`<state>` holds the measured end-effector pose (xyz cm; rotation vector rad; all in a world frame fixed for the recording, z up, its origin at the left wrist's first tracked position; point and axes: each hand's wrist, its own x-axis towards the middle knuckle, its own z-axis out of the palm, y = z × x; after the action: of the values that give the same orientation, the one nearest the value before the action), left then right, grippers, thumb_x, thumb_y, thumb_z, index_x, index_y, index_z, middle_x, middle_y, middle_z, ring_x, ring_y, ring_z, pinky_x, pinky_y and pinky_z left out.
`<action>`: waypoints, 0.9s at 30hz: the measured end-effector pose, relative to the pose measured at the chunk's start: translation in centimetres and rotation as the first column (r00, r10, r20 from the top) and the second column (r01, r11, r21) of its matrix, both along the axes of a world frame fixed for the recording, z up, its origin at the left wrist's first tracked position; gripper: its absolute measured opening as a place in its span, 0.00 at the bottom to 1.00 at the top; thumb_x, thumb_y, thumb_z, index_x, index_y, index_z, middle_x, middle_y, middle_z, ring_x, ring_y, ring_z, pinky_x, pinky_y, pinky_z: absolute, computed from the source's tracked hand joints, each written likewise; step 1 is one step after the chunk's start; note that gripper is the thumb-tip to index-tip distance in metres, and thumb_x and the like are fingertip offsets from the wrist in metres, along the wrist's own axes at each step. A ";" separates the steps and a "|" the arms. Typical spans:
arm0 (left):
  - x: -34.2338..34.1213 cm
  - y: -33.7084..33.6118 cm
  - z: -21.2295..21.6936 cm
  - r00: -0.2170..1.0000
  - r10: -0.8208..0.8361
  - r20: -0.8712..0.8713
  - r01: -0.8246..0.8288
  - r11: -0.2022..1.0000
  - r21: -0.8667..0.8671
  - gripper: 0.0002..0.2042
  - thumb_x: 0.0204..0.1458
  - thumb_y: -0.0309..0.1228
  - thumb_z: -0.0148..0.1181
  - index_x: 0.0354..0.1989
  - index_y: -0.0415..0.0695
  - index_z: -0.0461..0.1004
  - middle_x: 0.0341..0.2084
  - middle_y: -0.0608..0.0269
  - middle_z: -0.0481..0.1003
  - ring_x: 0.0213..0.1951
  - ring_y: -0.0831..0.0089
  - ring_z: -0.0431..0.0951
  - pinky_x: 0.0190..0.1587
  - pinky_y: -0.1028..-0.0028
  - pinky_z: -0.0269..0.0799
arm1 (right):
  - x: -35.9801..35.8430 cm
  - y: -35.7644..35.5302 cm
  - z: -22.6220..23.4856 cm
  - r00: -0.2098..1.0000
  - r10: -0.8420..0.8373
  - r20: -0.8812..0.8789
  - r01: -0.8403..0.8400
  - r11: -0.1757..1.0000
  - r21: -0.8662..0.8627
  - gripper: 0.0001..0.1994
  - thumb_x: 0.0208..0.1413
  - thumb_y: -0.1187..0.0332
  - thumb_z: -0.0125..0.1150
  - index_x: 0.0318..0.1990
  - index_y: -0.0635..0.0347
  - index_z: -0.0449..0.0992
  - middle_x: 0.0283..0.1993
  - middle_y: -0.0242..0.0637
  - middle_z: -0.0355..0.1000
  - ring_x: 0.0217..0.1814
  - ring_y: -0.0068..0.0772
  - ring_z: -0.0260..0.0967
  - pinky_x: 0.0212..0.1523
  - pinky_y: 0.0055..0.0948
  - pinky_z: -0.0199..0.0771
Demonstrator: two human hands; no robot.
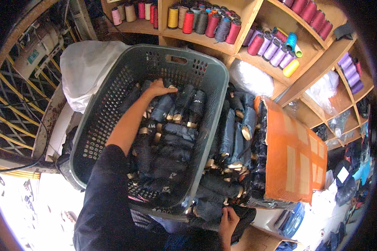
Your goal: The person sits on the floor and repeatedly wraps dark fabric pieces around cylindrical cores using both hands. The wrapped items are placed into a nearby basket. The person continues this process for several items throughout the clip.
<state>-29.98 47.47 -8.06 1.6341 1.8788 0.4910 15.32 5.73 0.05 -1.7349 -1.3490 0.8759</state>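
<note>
In the perforated plastic basket, the left hand, thumb spread, reaches among dark rolled bundles; its grip is unclear. Further right, the right hand, fingers bunched, is at another bundle, hold unclear, near an orange-taped carton.

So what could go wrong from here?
The dark bundles in the basket lie close together, so the left hand reaching among them might knock some out of line. The heap of bundles beside the basket could slide if the right hand, at its near end, tugs there. The yellow spool beside the lilac ones sits near its shelf's front and might fall if bumped.
</note>
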 end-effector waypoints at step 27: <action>7.5 -23.6 15.7 0.739 -0.544 -0.397 0.557 0.825 -0.095 0.40 0.26 0.35 0.76 0.52 0.34 0.65 0.38 0.41 0.75 0.43 0.48 0.76 0.47 0.60 0.73 | 1.2 -5.0 4.5 0.986 -0.034 -0.161 0.058 0.988 0.145 0.09 0.59 0.77 0.53 0.46 0.64 0.69 0.33 0.27 0.64 0.35 0.16 0.61 0.37 0.18 0.63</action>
<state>-22.52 23.87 7.60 2.3363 1.5206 -0.0935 16.54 0.70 4.50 -1.5431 -1.2328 0.8456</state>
